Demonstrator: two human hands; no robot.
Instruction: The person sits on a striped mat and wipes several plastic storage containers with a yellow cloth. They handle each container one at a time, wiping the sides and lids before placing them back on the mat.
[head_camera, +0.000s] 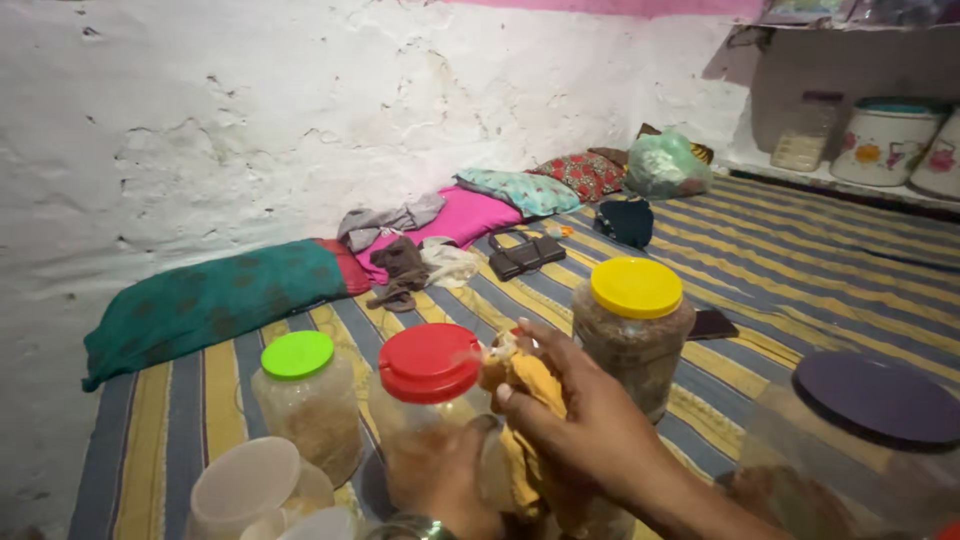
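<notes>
Wiping a red-lidded jar among jars on a striped mat

Lying along the far left wall is a green cushion (200, 300), with a pink cushion (470, 215) and loose clothes beyond it. Nearer, on the striped mat (800, 270), stands a plastic jar with a green lid (298, 355); pale empty containers (245, 490) sit just in front of it at the bottom edge.

Next comes the red-lidded jar (430, 362), upright and filled with a brownish stuff. The left hand (450, 490) is low in the frame, wrapped around the jar's lower body — its fingers closed on the plastic, a bangle showing at the wrist. The right hand (590, 420) reaches in from the lower right, its fingers closed on a yellow cloth (530, 390) that is bunched and pressed against the jar's side just below the lid.

Behind the right hand stands a jar with a yellow lid (636, 287), close but apart from it. At the far right — partly blurred — is a larger clear jar with a dark purple lid (880, 398). On a ledge at the back right stand white flowered canisters (885, 140).
</notes>
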